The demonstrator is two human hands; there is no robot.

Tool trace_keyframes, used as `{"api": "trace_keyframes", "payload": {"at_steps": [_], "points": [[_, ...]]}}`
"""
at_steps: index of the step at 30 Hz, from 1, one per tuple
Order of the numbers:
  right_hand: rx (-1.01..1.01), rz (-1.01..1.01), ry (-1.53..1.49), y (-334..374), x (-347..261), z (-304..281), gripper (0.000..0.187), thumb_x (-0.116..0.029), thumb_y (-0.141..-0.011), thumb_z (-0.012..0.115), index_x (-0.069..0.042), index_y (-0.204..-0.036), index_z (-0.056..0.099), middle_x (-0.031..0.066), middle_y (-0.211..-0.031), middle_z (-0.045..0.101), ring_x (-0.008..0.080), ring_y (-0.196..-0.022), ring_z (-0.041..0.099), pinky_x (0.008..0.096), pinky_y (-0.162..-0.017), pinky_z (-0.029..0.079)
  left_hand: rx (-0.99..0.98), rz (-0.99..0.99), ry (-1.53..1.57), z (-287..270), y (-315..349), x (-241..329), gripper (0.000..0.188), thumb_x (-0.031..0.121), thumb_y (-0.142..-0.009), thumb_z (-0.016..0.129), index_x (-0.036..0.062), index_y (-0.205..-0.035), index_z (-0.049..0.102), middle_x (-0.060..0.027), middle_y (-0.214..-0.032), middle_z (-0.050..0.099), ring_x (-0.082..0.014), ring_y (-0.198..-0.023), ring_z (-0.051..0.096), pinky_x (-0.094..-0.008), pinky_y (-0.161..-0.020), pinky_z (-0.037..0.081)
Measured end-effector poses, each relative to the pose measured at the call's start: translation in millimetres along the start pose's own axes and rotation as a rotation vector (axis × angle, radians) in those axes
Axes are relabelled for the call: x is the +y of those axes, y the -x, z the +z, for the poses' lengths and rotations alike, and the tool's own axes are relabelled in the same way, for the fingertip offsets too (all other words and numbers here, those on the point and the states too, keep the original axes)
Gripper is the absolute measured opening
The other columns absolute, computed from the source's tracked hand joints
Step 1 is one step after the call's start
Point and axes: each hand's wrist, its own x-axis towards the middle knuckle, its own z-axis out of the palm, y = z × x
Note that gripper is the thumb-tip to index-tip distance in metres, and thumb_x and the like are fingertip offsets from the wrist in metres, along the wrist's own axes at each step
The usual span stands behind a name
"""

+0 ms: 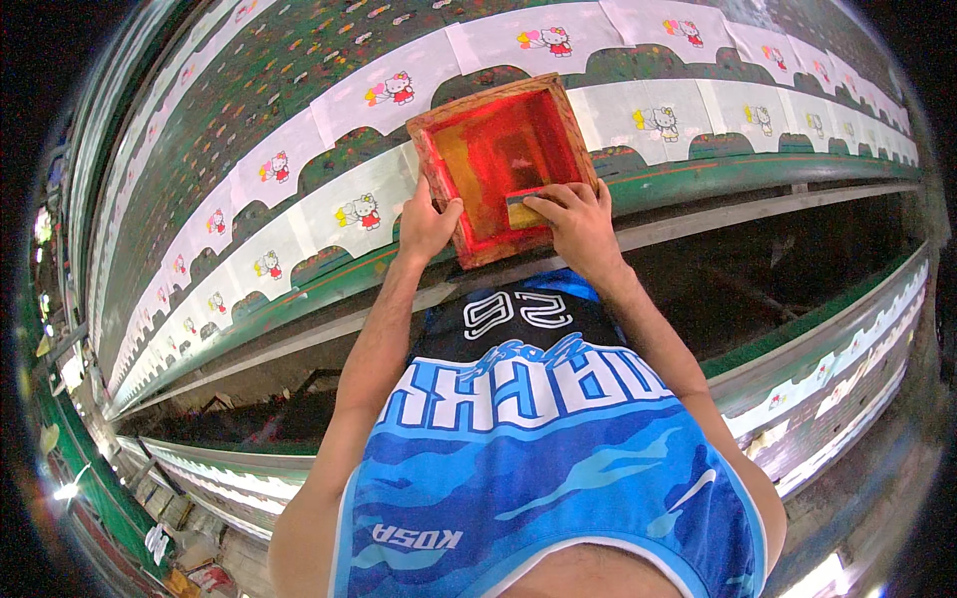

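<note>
A wooden screen-printing frame (572, 118) lies tilted across the near edge of a long green table, its inside smeared with red ink over a yellowish mesh. My left hand (427, 223) grips its left side, the thumb on top of the rim and the fingers around the outside. Inside, near the lower right, a small squeegee (517, 202) sits under the fingers of my right hand (580, 225), which is closed on it and lies close to the right rim. The frame covers part of the near row of white printed pieces (379, 189).
More white pieces (419, 75) with cartoon cats run in rows along the ink-spotted green table (299, 70). Some near-row cats lack red. A metal rail (329, 321) edges the table by my waist. Behind me, another table (817, 399) holds similar pieces.
</note>
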Motion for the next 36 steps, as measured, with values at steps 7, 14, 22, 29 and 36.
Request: {"api": "trace_keyframes", "payload": {"at_steps": [7,14,22,29,36], "points": [[-0.17,0.056,-0.096,-68,14,-24,0.044,-0.009,-0.098,0.07,-0.036,-0.13,0.083,0.0023,-0.131,0.077,0.0323,-0.134,0.066,0.0863,-0.116,0.036,-0.058,-0.072,-0.006,-5,-2,5,0.092,0.032,-0.095,0.077,0.0068,-0.174,0.036,-0.0266,-0.129,0.081,-0.0463,-0.116,0.079,-0.0533,-0.106,0.061],[-0.135,0.113,-0.01,-122,14,-16,0.029,-0.018,-0.106,0.072,-0.024,-0.133,0.081,0.0033,-0.133,0.077,0.0326,-0.135,0.068,0.0785,-0.114,0.041,-0.016,-0.081,-0.03,-1,-1,-5,0.096,0.038,-0.092,0.075,0.0052,-0.172,0.036,-0.0313,-0.114,0.081,-0.0522,-0.102,0.079,-0.0565,-0.097,0.063],[-0.056,0.074,0.034,-18,-8,-8,0.043,-0.003,-0.096,0.071,-0.02,-0.134,0.083,0.0039,-0.131,0.078,0.0343,-0.126,0.067,0.0516,-0.114,0.046,-0.061,-0.079,-0.003,-4,2,0,0.101,0.039,-0.095,0.075,0.0085,-0.178,0.027,-0.0268,-0.119,0.082,-0.0482,-0.108,0.08,-0.0552,-0.099,0.062],[-0.025,0.028,-0.002,-12,-1,-11,0.053,0.004,-0.088,0.069,-0.021,-0.133,0.083,0.0028,-0.131,0.077,0.0309,-0.127,0.066,0.0528,-0.112,0.046,-0.012,-0.045,-0.016,1,-1,-1,0.098,0.037,-0.094,0.076,0.0069,-0.175,0.031,-0.0272,-0.121,0.082,-0.0481,-0.108,0.08,-0.055,-0.097,0.063],[0.063,0.024,-0.012,2,51,-53,0.056,0.006,-0.086,0.069,-0.022,-0.133,0.081,0.0007,-0.132,0.076,0.0295,-0.125,0.065,0.0551,-0.118,0.042,0.03,0.055,0.01,38,-18,63,0.096,0.024,-0.093,0.078,0.0073,-0.174,0.031,-0.0241,-0.112,0.084,-0.0462,-0.099,0.082,-0.0529,-0.091,0.065]]}}
